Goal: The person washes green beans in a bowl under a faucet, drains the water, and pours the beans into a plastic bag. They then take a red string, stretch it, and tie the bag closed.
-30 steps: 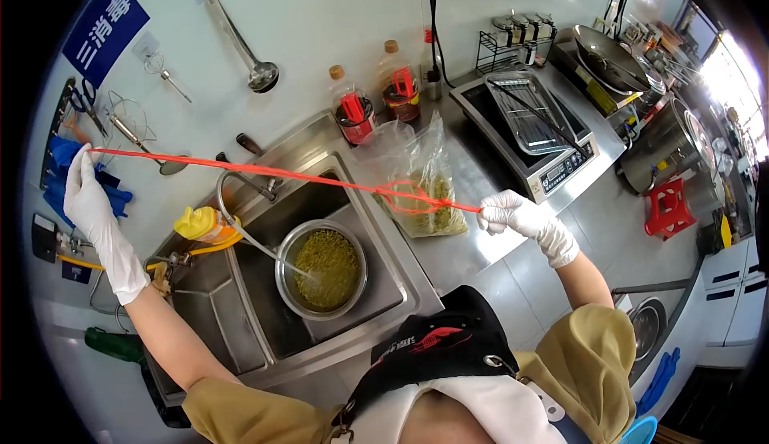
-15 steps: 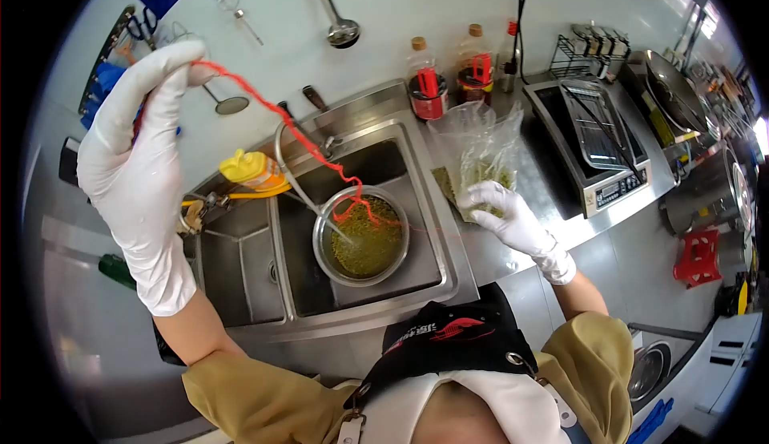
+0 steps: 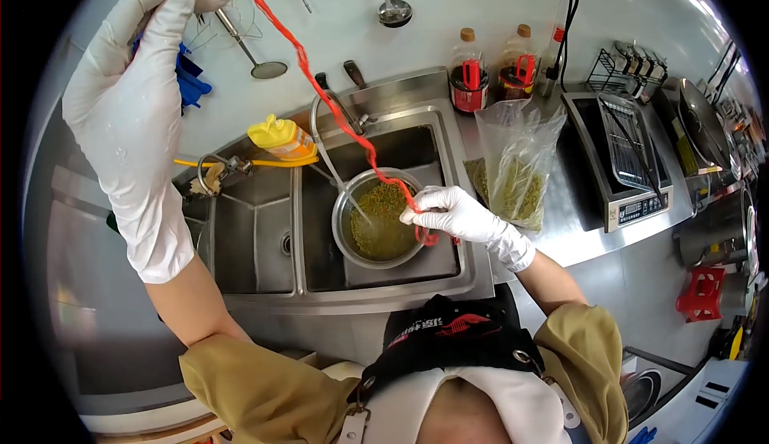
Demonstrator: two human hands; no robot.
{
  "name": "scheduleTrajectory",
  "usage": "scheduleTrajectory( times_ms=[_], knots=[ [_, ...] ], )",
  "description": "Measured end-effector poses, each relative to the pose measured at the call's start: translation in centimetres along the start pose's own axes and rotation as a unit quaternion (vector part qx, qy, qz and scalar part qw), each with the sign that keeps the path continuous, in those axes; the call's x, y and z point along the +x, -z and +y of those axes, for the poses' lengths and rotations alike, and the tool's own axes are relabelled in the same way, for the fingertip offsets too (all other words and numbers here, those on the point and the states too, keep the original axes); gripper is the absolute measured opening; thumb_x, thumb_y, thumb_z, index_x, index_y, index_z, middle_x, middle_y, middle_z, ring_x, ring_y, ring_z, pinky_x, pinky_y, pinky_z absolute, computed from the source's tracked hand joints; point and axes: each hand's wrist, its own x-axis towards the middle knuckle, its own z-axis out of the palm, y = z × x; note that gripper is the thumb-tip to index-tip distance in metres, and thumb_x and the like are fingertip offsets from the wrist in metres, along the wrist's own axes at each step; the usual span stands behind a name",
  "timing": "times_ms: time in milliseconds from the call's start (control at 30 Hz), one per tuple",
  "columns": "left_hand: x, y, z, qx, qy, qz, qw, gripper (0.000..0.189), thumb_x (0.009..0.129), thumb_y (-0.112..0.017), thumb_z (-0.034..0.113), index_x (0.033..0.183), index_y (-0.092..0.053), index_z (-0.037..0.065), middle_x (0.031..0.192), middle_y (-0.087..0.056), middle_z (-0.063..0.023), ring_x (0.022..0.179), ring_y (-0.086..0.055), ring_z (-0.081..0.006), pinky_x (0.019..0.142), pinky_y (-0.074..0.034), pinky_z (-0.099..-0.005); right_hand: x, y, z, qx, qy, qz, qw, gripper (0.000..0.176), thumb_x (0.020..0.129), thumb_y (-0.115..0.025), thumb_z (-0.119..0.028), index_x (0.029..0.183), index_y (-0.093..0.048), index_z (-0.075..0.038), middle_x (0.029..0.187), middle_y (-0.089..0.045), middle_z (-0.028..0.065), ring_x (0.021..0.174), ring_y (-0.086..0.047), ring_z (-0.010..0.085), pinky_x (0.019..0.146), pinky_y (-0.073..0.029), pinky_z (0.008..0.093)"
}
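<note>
My left hand [image 3: 132, 107], in a white glove, is raised at the upper left and pinches one end of a red string [image 3: 300, 55]. The string slants down to my right hand [image 3: 465, 219], also gloved, whose fingers close on its lower part; a loose end hangs below them. Under the string, a metal bowl [image 3: 340, 240] of small green-brown bits in water stands in the right sink basin [image 3: 320, 266]. Water runs into it from the tap. A clear plastic bag [image 3: 517, 159] with green contents sits on the counter right of the sink.
A yellow bottle [image 3: 280, 138] lies behind the sink near a yellow hose. Two dark bottles with red handles [image 3: 469, 75] stand by the wall. At the right is an induction cooker [image 3: 637, 210] with a wire rack on it. Ladles hang on the wall.
My right hand has left the plastic bag, moved left and taken hold of the red string's lower part. The string is now straighter. The camera view has shifted.
</note>
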Motion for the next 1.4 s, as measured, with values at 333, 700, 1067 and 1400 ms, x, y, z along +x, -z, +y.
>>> scheduleTrajectory(
  times_ms=[333, 700, 1067, 1400],
  knots=[
    [1.0, -0.8, -3.8, -0.025, 0.029, -0.018, 0.999, 0.019, 0.092, -0.056, 0.011, 0.104, -0.067, 0.003, 0.09, -0.069, -0.0053, 0.088, -0.063, -0.0105, 0.087, -0.046, -0.0224, -2.4, 2.0, 0.6, 0.115, -0.114, 0.043, 0.986, 0.018, 0.092, -0.057, -0.014, 0.103, -0.065, -0.003, 0.086, -0.066, 0.0028, 0.07, -0.056, 0.0054, 0.067, -0.047, 0.0199],
    [2.1, -3.7, -3.4, -0.096, 0.039, -0.015, 0.995, 0.018, 0.091, -0.058, 0.012, 0.102, -0.068, 0.003, 0.088, -0.069, -0.0038, 0.088, -0.061, -0.0079, 0.084, -0.044, -0.0205, -8.1, 4.5, 1.8, 0.141, -0.067, 0.083, 0.984, 0.024, 0.091, -0.058, -0.018, 0.107, -0.062, -0.001, 0.092, -0.065, 0.0066, 0.085, -0.062, 0.0152, 0.079, -0.049, 0.0272],
    [3.3, -7.6, 0.5, -0.122, 0.044, -0.048, 0.99, 0.019, 0.091, -0.057, 0.012, 0.104, -0.068, 0.005, 0.089, -0.069, -0.0037, 0.088, -0.062, -0.0088, 0.089, -0.043, -0.0226, -12.4, 5.7, 1.7, 0.083, -0.105, 0.191, 0.972, 0.019, 0.086, -0.064, -0.012, 0.1, -0.063, 0.0, 0.086, -0.067, 0.0037, 0.068, -0.058, 0.0056, 0.06, -0.046, 0.0193],
    [3.6, -9.1, 0.2, -0.123, 0.056, -0.06, 0.989, 0.02, 0.091, -0.058, 0.013, 0.106, -0.067, 0.003, 0.091, -0.069, -0.0052, 0.09, -0.062, -0.0099, 0.089, -0.044, -0.0231, -17.6, 8.6, 1.4, 0.171, -0.125, 0.34, 0.916, 0.048, 0.095, -0.051, -0.026, 0.134, -0.04, 0.0, 0.118, -0.059, 0.0079, 0.064, -0.057, 0.0092, 0.058, -0.046, 0.0215]
  ],
)
